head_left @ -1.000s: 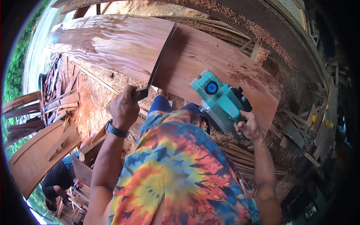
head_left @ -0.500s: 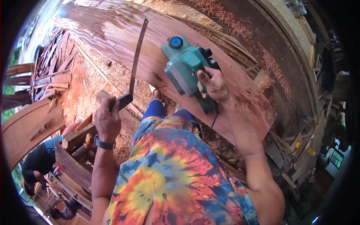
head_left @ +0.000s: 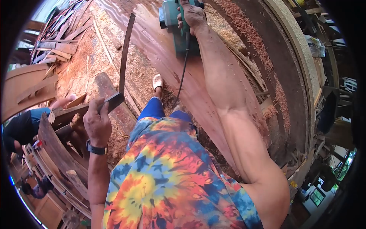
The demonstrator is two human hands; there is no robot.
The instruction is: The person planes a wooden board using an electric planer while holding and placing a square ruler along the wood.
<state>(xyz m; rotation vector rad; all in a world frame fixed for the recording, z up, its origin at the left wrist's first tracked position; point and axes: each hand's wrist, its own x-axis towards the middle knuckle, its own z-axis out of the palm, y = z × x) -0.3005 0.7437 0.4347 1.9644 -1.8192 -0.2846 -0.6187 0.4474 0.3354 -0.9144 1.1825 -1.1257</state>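
My left hand (head_left: 97, 124), with a watch at the wrist, is closed round the dark stock of a try square (head_left: 115, 101). Its thin metal blade points up, beside the long reddish board (head_left: 164, 49). My right hand (head_left: 192, 17) grips the handle of a green power planer (head_left: 178, 32) at the top centre, over the board's far part. A black cord hangs from the planer across the board. Whether the planer touches the wood cannot be made out.
Sawdust (head_left: 76, 76) covers the ground at the left. Scrap wood (head_left: 57, 47) lies piled beyond it. A dark beam with shavings (head_left: 282, 103) curves along the right. Another person (head_left: 23, 129) bends down at the far left, and one more is lower left.
My right hand has carried the planer up and away along the board, with the arm stretched out. My left hand has moved slightly left and down with the square, which has left the board.
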